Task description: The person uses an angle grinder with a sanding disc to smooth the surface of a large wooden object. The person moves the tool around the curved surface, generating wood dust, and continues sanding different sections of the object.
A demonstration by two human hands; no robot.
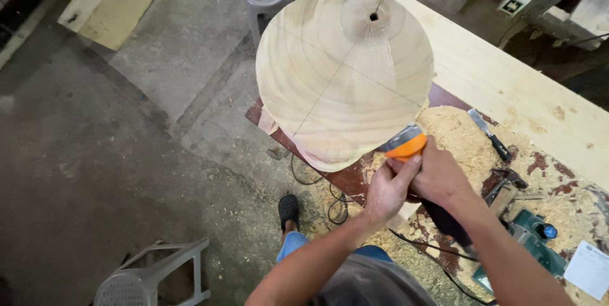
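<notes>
Head view showed both hands, left hand (388, 186) and right hand (439, 176), with fingers clamped on an orange-guarded angle grinder (404, 143), its head touching the near edge of the large pale domed wood block (336, 71) just beyond.

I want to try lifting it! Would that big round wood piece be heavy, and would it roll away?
The big round wood piece is probably heavy: it looks like thick solid timber, far wider than either hand. Its curved sides suggest it could rock or roll if pushed. It likely feels dry and grippy rather than slippery, since the surface is bare and sawdust lies around it.
</notes>
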